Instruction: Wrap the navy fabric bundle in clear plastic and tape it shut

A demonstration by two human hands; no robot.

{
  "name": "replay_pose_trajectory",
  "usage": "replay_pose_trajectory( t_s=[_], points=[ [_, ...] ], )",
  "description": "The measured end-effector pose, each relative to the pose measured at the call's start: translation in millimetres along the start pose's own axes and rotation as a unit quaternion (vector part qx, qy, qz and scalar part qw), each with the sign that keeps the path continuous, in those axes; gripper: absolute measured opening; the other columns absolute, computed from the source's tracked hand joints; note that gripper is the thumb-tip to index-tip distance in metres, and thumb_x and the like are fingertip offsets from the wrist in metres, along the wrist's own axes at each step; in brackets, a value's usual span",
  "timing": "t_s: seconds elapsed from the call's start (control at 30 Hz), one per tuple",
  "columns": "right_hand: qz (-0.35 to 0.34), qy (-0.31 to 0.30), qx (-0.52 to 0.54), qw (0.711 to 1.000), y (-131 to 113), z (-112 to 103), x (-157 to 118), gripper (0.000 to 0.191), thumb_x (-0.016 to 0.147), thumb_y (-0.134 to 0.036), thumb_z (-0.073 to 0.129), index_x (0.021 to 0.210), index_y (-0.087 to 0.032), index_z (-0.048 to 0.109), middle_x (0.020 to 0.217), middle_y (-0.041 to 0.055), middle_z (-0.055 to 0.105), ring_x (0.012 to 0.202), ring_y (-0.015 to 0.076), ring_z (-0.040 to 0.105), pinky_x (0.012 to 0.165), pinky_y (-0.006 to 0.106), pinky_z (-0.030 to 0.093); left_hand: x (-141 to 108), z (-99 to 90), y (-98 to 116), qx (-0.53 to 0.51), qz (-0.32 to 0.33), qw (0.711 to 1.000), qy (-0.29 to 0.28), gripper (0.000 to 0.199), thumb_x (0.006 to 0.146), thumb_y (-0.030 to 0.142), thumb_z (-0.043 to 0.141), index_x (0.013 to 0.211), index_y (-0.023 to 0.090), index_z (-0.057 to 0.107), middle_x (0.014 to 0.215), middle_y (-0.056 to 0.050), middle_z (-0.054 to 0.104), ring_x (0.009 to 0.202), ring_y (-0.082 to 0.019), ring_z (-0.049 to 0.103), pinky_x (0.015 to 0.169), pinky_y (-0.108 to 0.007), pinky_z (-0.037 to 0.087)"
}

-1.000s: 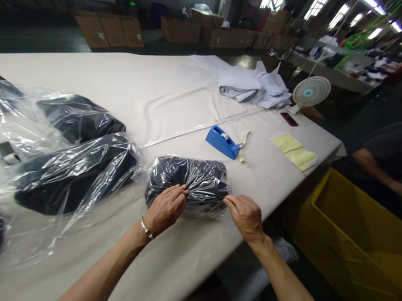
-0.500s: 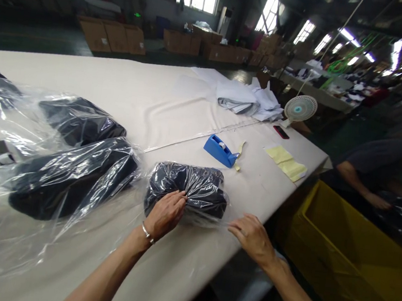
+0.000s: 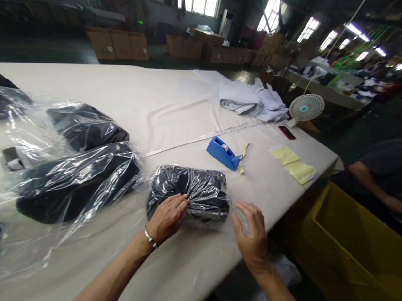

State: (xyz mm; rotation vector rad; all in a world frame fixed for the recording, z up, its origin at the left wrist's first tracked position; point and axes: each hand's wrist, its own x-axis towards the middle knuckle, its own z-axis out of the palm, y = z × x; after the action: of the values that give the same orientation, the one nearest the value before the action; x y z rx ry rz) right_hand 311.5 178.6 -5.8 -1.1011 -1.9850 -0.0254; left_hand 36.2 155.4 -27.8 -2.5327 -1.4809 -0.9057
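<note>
One long bundle (image 3: 80,182) lies at nine o'clock from the short bundle (image 3: 190,195) on the table (image 3: 121,87), whose gathered plastic the left hand (image 3: 168,217) still pinches. Blue tape dispenser (image 3: 222,153): one o'clock. At four o'clock, the right hand (image 3: 242,213), earlier gripping the short bundle's edge, is off it, thumb and fingers wide apart.

We press our left hand (image 3: 168,216) on the gathered plastic of the dark bundle (image 3: 189,195); our right hand (image 3: 252,232) is just beside its right end, thumb and fingers parted; a blue dispenser (image 3: 224,153) sits beyond the bundle, tape strips (image 3: 245,151) at its tip; to the left lie more wrapped bundles (image 3: 80,182); farther off on the table (image 3: 120,92) we see white sheets (image 3: 240,97), a fan (image 3: 306,108), a phone (image 3: 287,132) and yellow paper (image 3: 293,164); a yellow bin (image 3: 356,257) stands to the right, near another person's arm (image 3: 379,188).
</note>
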Motion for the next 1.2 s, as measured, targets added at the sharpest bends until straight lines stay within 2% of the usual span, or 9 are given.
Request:
replay_pose_trajectory(
  t_s=[0.17,0.4,0.53,0.63,0.77,0.87,0.93,1.07,1.2],
  points=[
    [-0.147,-0.100,0.049,0.983,-41.3,20.8,6.7,0.047,0.089,-0.027,0.066,0.135,-0.023,0.053,0.126,0.0099,0.064,0.123,0.0295,0.055,0.110,0.054,0.039,-1.0,2.3,3.0,0.014,-0.015,1.000,-0.017,0.018,0.092,0.013,0.046,0.102,0.018,0.059,0.109,-0.010,0.072,0.111,-0.019,0.065,0.103,-0.036,0.052],
    [-0.158,-0.113,0.063,0.979,-17.4,67.8,29.0,0.010,0.092,-0.025,0.065,0.099,-0.026,0.072,0.096,0.0025,0.073,0.097,0.0226,0.063,0.099,0.047,0.042,-0.7,-7.2,9.0,0.041,-0.007,0.999,-0.026,0.012,0.094,0.015,0.048,0.097,0.018,0.060,0.115,-0.008,0.070,0.121,-0.019,0.059,0.113,-0.040,0.043],
    [-0.153,-0.121,0.077,0.978,-10.7,66.2,27.4,0.010,0.090,-0.029,0.068,0.099,-0.028,0.073,0.095,0.0015,0.073,0.094,0.0212,0.063,0.098,0.045,0.042,-34.0,-31.3,10.9,0.107,-0.033,0.993,-0.028,0.028,0.088,0.036,0.065,0.110,0.019,0.059,0.148,-0.012,0.047,0.142,-0.032,0.035,0.119,-0.060,0.026],
    [-0.145,-0.125,0.083,0.978,-9.0,65.3,25.6,0.010,0.090,-0.031,0.068,0.098,-0.029,0.074,0.095,0.0011,0.074,0.095,0.0213,0.063,0.098,0.045,0.042,-67.2,-48.9,4.0,0.175,-0.066,0.982,-0.021,0.019,0.089,0.025,0.063,0.107,0.019,0.060,0.151,-0.013,0.043,0.143,-0.032,0.033,0.120,-0.058,0.023],
    [-0.141,-0.124,0.085,0.979,-8.0,65.6,27.3,0.009,0.090,-0.031,0.068,0.097,-0.029,0.073,0.095,0.0012,0.074,0.094,0.0211,0.064,0.098,0.044,0.041,-92.7,-69.6,-12.7,0.194,-0.093,0.977,0.006,0.010,0.092,0.012,0.054,0.086,0.019,0.057,0.142,-0.013,0.052,0.139,-0.031,0.040,0.115,-0.056,0.031],
    [-0.143,-0.123,0.091,0.978,-8.1,64.9,30.0,0.008,0.090,-0.031,0.068,0.096,-0.028,0.073,0.094,0.0014,0.074,0.093,0.0208,0.064,0.097,0.043,0.041,-96.5,-81.3,-25.4,0.153,-0.093,0.984,0.013,0.007,0.095,0.016,0.052,0.090,0.020,0.056,0.109,-0.007,0.069,0.110,-0.023,0.063,0.105,-0.046,0.043],
    [-0.143,-0.118,0.098,0.978,-8.4,64.5,31.3,0.008,0.090,-0.031,0.068,0.094,-0.027,0.073,0.092,0.0016,0.074,0.092,0.0206,0.064,0.096,0.043,0.041,-94.8,-85.3,-31.2,0.136,-0.091,0.986,0.011,0.008,0.096,0.016,0.050,0.091,0.020,0.055,0.098,-0.005,0.070,0.092,-0.018,0.067,0.097,-0.039,0.048],
    [-0.144,-0.110,0.104,0.978,-9.3,64.3,32.0,0.007,0.090,-0.029,0.069,0.093,-0.026,0.074,0.091,0.0018,0.073,0.090,0.0201,0.063,0.095,0.042,0.040,-83.9,-82.2,-29.2,0.136,-0.064,0.989,0.010,0.007,0.095,0.022,0.055,0.100,0.018,0.058,0.120,-0.012,0.065,0.108,-0.024,0.062,0.094,-0.040,0.048],
    [-0.146,-0.107,0.106,0.978,-10.4,63.6,31.2,0.007,0.090,-0.030,0.069,0.094,-0.026,0.074,0.091,0.0018,0.074,0.090,0.0203,0.063,0.096,0.042,0.040,-72.8,-63.1,-16.9,0.125,-0.015,0.991,-0.053,0.050,0.089,0.034,0.065,0.133,0.018,0.049,0.121,-0.012,0.065,0.108,-0.028,0.062,0.094,-0.043,0.049]
  ],
)
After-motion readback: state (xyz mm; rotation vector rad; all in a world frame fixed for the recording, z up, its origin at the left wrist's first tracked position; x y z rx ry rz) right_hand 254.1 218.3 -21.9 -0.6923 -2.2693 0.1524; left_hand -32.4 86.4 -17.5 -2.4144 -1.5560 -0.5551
